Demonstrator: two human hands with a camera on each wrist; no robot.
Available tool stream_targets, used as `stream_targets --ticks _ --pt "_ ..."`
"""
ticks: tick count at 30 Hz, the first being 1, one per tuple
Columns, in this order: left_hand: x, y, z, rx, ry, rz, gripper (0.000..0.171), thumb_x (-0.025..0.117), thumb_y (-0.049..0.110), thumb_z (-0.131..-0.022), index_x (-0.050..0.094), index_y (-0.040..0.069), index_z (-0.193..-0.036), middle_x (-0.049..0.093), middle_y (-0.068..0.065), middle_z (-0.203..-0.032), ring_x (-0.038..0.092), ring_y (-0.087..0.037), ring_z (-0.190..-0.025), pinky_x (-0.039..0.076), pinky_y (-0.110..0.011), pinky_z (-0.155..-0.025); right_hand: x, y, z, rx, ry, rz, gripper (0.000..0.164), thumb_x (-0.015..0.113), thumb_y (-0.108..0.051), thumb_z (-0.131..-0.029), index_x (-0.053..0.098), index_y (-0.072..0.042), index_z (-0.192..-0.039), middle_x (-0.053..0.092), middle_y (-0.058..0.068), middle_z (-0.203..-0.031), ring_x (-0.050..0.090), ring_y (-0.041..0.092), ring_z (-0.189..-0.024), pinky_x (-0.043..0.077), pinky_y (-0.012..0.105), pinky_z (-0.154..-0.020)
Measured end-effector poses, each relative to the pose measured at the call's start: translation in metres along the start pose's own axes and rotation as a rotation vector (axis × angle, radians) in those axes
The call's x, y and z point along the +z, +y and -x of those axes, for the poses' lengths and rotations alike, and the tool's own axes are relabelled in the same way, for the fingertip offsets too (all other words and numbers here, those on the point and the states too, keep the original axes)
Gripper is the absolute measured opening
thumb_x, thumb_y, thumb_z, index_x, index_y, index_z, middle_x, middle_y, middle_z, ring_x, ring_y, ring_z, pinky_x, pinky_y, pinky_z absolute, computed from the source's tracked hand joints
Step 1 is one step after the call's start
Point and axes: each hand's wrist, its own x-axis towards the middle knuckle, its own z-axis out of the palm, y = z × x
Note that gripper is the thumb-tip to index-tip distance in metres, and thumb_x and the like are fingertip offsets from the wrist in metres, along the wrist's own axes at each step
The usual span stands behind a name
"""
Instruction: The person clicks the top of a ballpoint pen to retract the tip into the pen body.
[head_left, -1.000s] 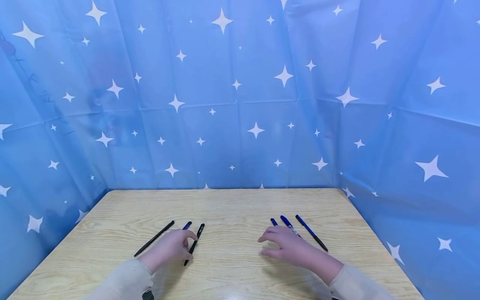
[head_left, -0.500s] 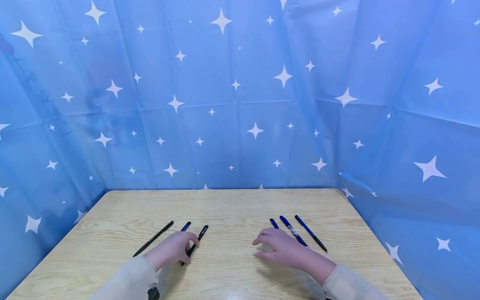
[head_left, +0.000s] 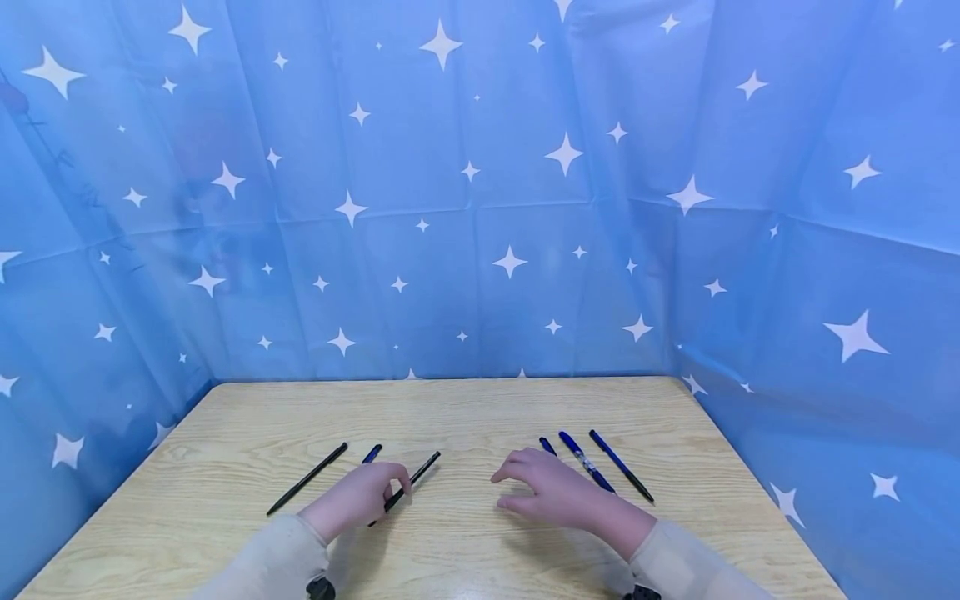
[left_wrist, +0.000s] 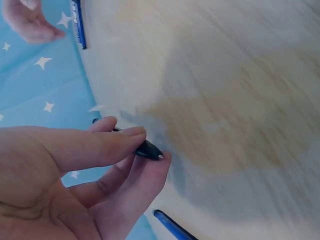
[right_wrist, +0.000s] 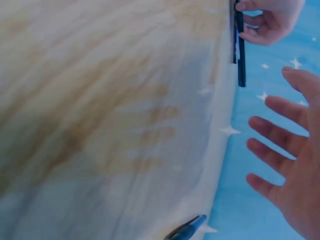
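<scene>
My left hand [head_left: 363, 496] pinches a black pen [head_left: 423, 469] between thumb and fingers, its far end pointing away to the right. In the left wrist view the thumb presses along the pen [left_wrist: 150, 150], whose tip shows at the fingertips. Just behind that hand lies a blue pen [head_left: 372, 453], partly covered by it. My right hand [head_left: 555, 492] hovers over the table with nothing in it; the right wrist view shows its fingers [right_wrist: 280, 135] spread apart. Beside it a dark blue pen [head_left: 547, 446] is partly hidden by the hand.
Another black pen [head_left: 307, 478] lies slanted at the left of the wooden table [head_left: 465, 417]. On the right lie a blue pen with a patterned barrel [head_left: 587, 462] and a blue-and-black pen [head_left: 622, 467]. A blue starry curtain [head_left: 480, 292] borders the table's back and sides.
My left hand has gripped the black pen and shifted it right, turning its far end outward to the right. My right hand has drifted slightly left, uncovering more of the patterned pen.
</scene>
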Motion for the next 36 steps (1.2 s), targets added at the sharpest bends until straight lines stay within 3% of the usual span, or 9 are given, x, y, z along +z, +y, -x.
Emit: stream_targets --ticks 3,11,19,27,36 --pt "0.0 0.008 -0.003 0.012 0.013 -0.007 0.061 0.042 -0.032 -0.06 0.065 0.011 -0.097 0.052 -0.003 -0.075 0.046 -0.017 -0.066 0.04 -0.03 -0.056 -0.002 -0.004 -0.005 0.01 0.022 -0.012 0.036 0.059 -0.039 -0.097 0.065 -0.016 -0.125 0.058 -0.008 -0.119 0.053 0.018 -0.114 0.045 0.043 -0.095" --pt "0.003 0.022 -0.014 0.097 0.084 -0.035 0.05 0.067 -0.024 -0.062 0.061 0.012 -0.096 0.057 -0.001 -0.078 0.053 -0.013 -0.067 0.045 -0.029 -0.056 -0.005 -0.017 -0.015 0.045 0.122 -0.055 0.036 0.059 -0.038 -0.097 0.062 -0.02 -0.129 0.058 -0.006 -0.124 0.052 0.019 -0.119 0.043 0.045 -0.098" --pt "0.002 0.039 -0.021 0.053 0.113 0.1 0.047 0.074 -0.015 -0.074 0.056 0.012 -0.108 0.059 -0.001 -0.082 0.058 -0.013 -0.068 0.048 -0.03 -0.054 -0.004 -0.022 -0.02 0.078 0.269 -0.171 0.036 0.062 -0.032 -0.097 0.061 -0.018 -0.13 0.058 -0.004 -0.122 0.054 0.024 -0.117 0.045 0.048 -0.095" --pt "0.003 0.052 -0.033 0.048 0.193 0.172 0.052 0.073 -0.013 -0.076 0.056 0.009 -0.12 0.058 0.001 -0.085 0.059 -0.013 -0.073 0.05 -0.029 -0.06 -0.006 -0.027 -0.025 0.145 0.481 -0.336 0.04 0.065 -0.028 -0.095 0.058 -0.02 -0.134 0.062 -0.002 -0.119 0.056 0.022 -0.114 0.046 0.052 -0.092" --pt "0.01 0.068 -0.04 0.078 0.305 0.286 0.048 0.074 -0.011 -0.076 0.059 0.005 -0.118 0.059 0.001 -0.086 0.061 -0.014 -0.077 0.052 -0.026 -0.064 -0.015 -0.035 -0.031 0.149 0.621 -0.544 0.049 0.066 -0.023 -0.095 0.049 -0.018 -0.141 0.062 -0.004 -0.114 0.058 0.017 -0.109 0.044 0.048 -0.098"
